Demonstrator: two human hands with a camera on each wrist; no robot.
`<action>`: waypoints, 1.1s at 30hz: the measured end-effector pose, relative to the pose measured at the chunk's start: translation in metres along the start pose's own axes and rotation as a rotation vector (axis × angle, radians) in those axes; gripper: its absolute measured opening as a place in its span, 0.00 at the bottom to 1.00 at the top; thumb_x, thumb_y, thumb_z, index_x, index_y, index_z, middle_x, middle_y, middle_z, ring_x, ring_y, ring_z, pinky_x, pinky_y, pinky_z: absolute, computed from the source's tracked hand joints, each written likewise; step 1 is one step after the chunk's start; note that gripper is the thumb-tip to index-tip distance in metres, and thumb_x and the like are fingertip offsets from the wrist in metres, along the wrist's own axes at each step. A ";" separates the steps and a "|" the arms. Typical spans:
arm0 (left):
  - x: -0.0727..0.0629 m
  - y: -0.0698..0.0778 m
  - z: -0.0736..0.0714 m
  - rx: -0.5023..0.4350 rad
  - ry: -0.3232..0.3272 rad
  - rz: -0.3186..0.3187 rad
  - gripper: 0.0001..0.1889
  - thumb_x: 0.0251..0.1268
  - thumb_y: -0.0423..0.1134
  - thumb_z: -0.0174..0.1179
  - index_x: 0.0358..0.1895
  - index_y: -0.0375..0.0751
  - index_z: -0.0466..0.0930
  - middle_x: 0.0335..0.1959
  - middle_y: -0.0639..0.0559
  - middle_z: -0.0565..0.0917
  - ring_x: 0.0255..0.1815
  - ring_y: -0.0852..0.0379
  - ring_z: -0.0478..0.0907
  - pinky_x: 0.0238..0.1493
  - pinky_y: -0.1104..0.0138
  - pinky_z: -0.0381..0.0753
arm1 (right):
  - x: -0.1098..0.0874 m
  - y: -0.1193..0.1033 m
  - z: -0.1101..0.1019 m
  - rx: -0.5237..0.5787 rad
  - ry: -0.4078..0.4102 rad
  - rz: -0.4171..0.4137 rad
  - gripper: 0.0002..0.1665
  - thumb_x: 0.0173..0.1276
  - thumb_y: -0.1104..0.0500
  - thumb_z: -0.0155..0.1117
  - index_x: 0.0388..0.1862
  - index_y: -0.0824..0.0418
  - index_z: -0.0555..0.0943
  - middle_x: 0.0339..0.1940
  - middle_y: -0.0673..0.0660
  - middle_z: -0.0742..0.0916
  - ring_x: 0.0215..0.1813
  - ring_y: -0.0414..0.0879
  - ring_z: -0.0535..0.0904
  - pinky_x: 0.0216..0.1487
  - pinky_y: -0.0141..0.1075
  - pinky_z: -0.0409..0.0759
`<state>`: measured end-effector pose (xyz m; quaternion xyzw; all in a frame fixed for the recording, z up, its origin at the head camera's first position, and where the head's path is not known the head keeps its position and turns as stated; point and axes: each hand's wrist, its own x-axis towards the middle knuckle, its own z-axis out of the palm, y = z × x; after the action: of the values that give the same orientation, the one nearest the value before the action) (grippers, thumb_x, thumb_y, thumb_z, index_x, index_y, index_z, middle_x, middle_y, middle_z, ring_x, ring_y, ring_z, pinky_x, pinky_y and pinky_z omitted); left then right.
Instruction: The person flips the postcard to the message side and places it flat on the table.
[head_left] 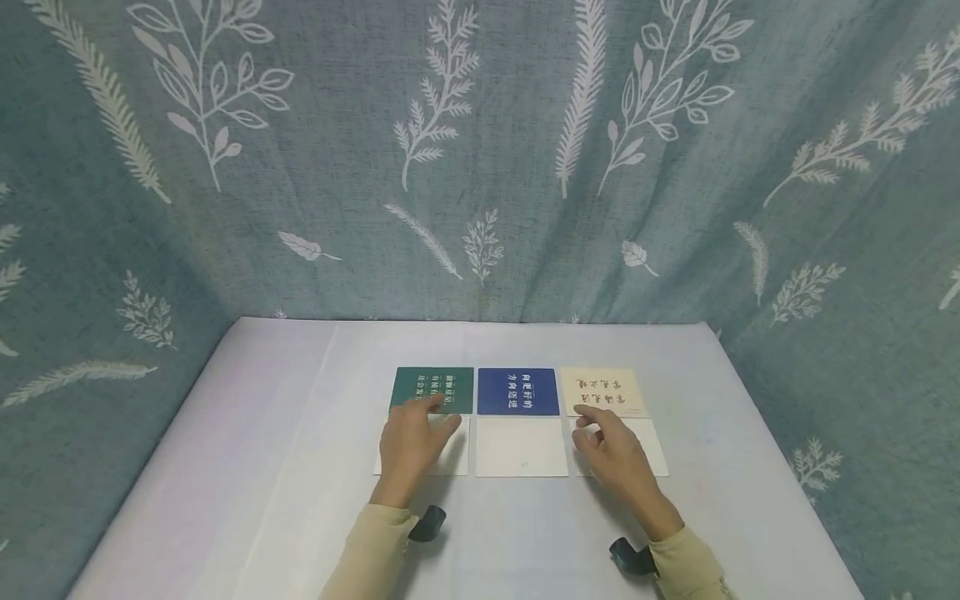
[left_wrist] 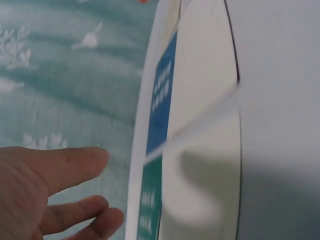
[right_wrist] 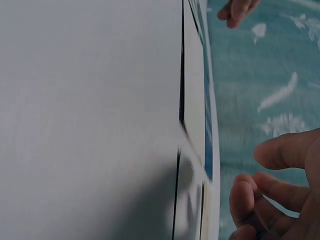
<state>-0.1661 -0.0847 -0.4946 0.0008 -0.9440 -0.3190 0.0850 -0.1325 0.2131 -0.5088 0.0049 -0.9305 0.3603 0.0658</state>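
Two rows of three cards lie on the white table. The back row has a green card (head_left: 408,382), a blue card (head_left: 517,392) and a cream card (head_left: 628,387), all with printed characters. In front lie a left white card (head_left: 457,454), a middle white card (head_left: 521,450) and a right white card (head_left: 651,442). My left hand (head_left: 408,442) hovers over the green and left white cards, fingers loosely bent, holding nothing. Over the right white card, my right hand (head_left: 617,454) has relaxed, bent fingers at the cream card's near edge; its grasp is empty in the right wrist view.
The white tabletop (head_left: 300,467) extends around the cards. A green curtain (head_left: 495,233) with white leaf prints stands behind the table and along both sides. Dark wrist devices (head_left: 429,523) are worn at both cuffs.
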 end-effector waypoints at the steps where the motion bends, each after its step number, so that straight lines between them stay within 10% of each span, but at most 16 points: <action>1: 0.001 -0.005 -0.004 0.019 0.000 -0.003 0.24 0.60 0.49 0.71 0.56 0.40 0.85 0.50 0.41 0.87 0.50 0.38 0.80 0.44 0.48 0.79 | 0.000 -0.003 0.004 0.008 -0.001 -0.019 0.23 0.70 0.59 0.62 0.64 0.60 0.79 0.46 0.52 0.86 0.36 0.41 0.75 0.40 0.38 0.75; 10: 0.014 -0.035 -0.023 0.117 -0.033 -0.057 0.31 0.60 0.50 0.71 0.64 0.37 0.79 0.59 0.32 0.79 0.53 0.35 0.74 0.51 0.45 0.73 | 0.019 -0.035 0.026 0.084 -0.069 -0.211 0.25 0.70 0.59 0.65 0.65 0.61 0.79 0.48 0.54 0.86 0.37 0.41 0.77 0.38 0.36 0.76; 33: 0.055 -0.056 -0.026 0.222 -0.195 -0.155 0.38 0.63 0.56 0.67 0.66 0.29 0.73 0.54 0.31 0.78 0.51 0.36 0.74 0.52 0.44 0.74 | 0.070 -0.095 0.069 0.090 -0.254 -0.124 0.31 0.70 0.55 0.64 0.69 0.64 0.75 0.52 0.55 0.84 0.34 0.41 0.75 0.40 0.39 0.76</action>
<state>-0.2191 -0.1479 -0.4992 0.0523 -0.9743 -0.2169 -0.0323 -0.2052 0.0992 -0.4870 0.1110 -0.9122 0.3933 -0.0305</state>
